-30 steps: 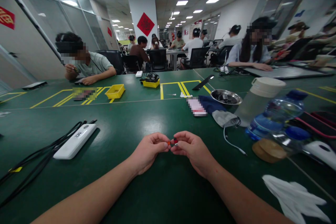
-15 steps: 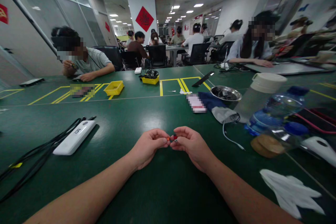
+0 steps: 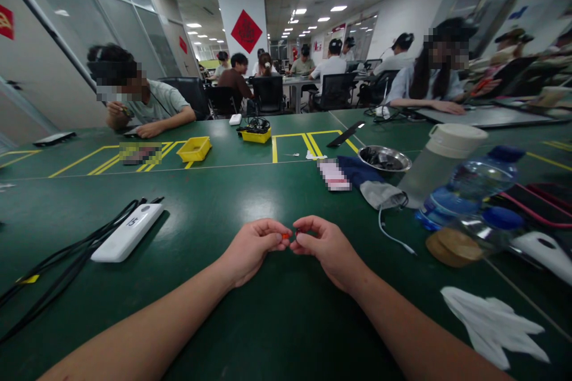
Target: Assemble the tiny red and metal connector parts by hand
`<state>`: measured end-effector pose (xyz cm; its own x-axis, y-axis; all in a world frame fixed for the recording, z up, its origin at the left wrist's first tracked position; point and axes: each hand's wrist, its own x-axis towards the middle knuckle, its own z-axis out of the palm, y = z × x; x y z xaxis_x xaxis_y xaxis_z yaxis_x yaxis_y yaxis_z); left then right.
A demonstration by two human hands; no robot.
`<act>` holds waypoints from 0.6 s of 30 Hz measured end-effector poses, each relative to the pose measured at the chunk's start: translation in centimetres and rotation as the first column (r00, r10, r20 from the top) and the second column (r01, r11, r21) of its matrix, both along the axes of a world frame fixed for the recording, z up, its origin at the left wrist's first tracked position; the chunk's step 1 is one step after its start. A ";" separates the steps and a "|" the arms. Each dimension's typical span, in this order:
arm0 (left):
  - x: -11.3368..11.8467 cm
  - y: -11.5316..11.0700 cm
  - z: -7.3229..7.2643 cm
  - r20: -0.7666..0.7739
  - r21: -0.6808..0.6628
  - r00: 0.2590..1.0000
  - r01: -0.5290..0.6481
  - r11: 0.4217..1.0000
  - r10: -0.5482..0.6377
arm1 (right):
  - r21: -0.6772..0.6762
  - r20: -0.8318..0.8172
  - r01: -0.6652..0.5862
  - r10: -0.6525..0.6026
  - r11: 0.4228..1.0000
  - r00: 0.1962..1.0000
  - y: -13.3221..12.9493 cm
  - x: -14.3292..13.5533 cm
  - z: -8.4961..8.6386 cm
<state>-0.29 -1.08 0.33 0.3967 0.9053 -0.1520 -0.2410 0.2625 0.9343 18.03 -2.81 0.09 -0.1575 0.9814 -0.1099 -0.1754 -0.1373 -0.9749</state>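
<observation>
Above the green table [image 3: 232, 327], my left hand [image 3: 257, 246] pinches a small orange piece [image 3: 285, 237] between thumb and fingers. Facing it, my right hand [image 3: 324, 247] closes its thumb and fingertips on a small dark red piece [image 3: 300, 230], mostly hidden by the fingers. Both pieces are too small for me to tell their kind. The fingertips of the two hands almost meet, with a narrow gap between the pieces.
At left lies a white power bank [image 3: 129, 232] beside black cables [image 3: 75, 253]. On the right are a steel bowl [image 3: 404, 162], a pale tumbler [image 3: 426, 169], plastic bottles [image 3: 485, 175] and a white glove [image 3: 496, 321]. Yellow trays [image 3: 194, 150] stand farther back; people sit across the table.
The orange and dark red pieces, close together before, are now slightly apart. My right fingers cover more of the red piece; both hands otherwise stay in place.
</observation>
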 end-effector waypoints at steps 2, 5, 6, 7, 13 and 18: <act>0.0 0.0 -0.1 -0.004 -0.003 1.000 -0.006 1.000 0.006 | -0.006 0.002 -0.006 0.006 1.000 1.000 0.0 0.0 0.1; -0.2 0.0 -0.1 0.009 -0.006 1.000 -0.013 1.000 0.013 | -0.042 -0.058 -0.006 0.003 0.999 0.998 0.1 -0.1 0.2; -0.2 0.0 -0.1 0.014 -0.005 1.000 -0.017 1.000 0.017 | -0.056 -0.084 -0.010 0.005 0.998 0.996 0.1 -0.1 0.3; -0.2 0.0 0.0 0.016 -0.002 1.000 -0.020 1.000 0.020 | -0.069 -0.105 -0.017 0.010 0.997 0.994 0.1 -0.1 0.3; -0.1 -0.2 0.1 -0.007 -0.002 1.000 -0.023 1.000 0.023 | -0.096 -0.123 -0.035 0.023 0.995 0.992 0.0 -0.1 0.5; -0.1 -0.1 0.0 -0.003 -0.008 1.000 -0.011 1.000 0.011 | -0.092 -0.108 -0.036 0.026 0.995 0.994 0.0 -0.1 0.4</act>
<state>-0.37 -1.21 0.33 0.3861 0.9084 -0.1606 -0.2416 0.2676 0.9328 17.88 -2.83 0.49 -0.2032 0.9621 -0.1818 -0.2714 -0.2337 -0.9336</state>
